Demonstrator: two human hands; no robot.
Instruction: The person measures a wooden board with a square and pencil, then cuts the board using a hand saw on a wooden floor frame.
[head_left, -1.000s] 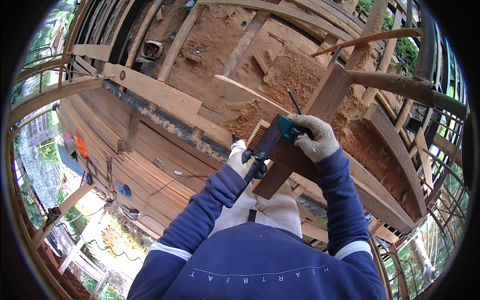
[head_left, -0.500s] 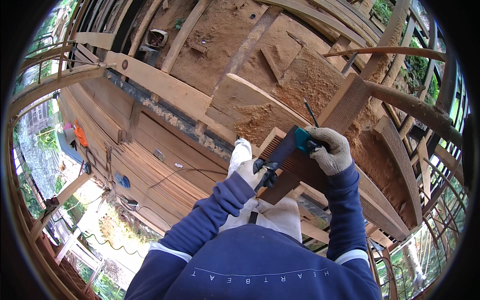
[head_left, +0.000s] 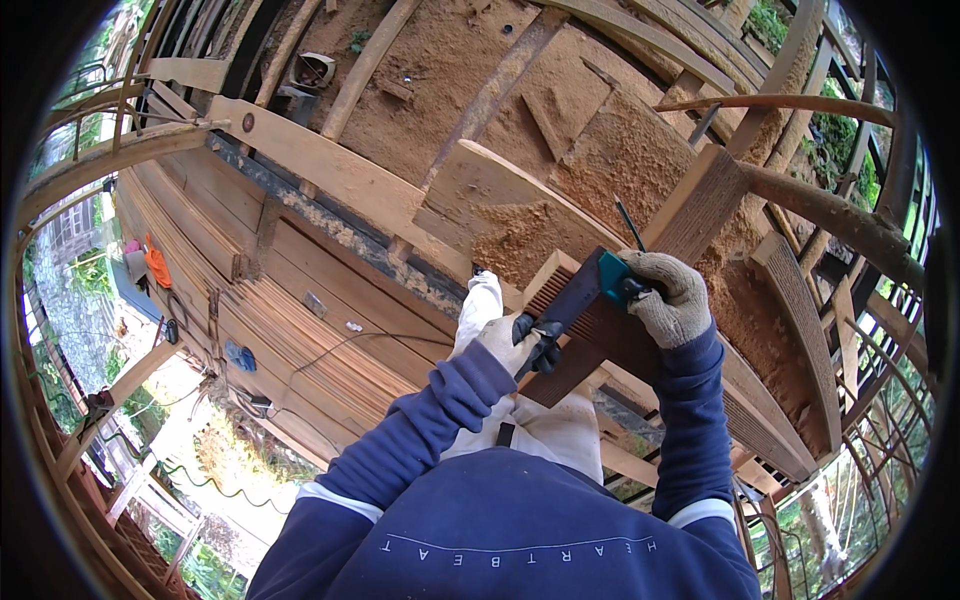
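My left hand (head_left: 520, 343), in a pale glove with dark fingertips, is closed around the lower end of a dark flat blade. That blade belongs to a teal-ended tool (head_left: 577, 299), shaped like a try square, lying across a grooved brown board (head_left: 618, 328). At the teal end, my right hand (head_left: 668, 298) is closed in a beige glove, fingers curled against the tool. A dark thin pencil (head_left: 629, 223) sticks up beside its fingers; its lower end is hidden, so whether the hand grips it I cannot tell.
A broad plank (head_left: 510, 200) carrying sawdust lies just beyond the board. Another grooved timber (head_left: 695, 203) rises at the right, with a curved beam (head_left: 800, 335) past it. Long stacked strips (head_left: 300, 335) and a cable (head_left: 330, 350) lie to the left.
Both hands and the tool have shifted slightly to the right in the picture, the pencil with them. Their holds look the same.
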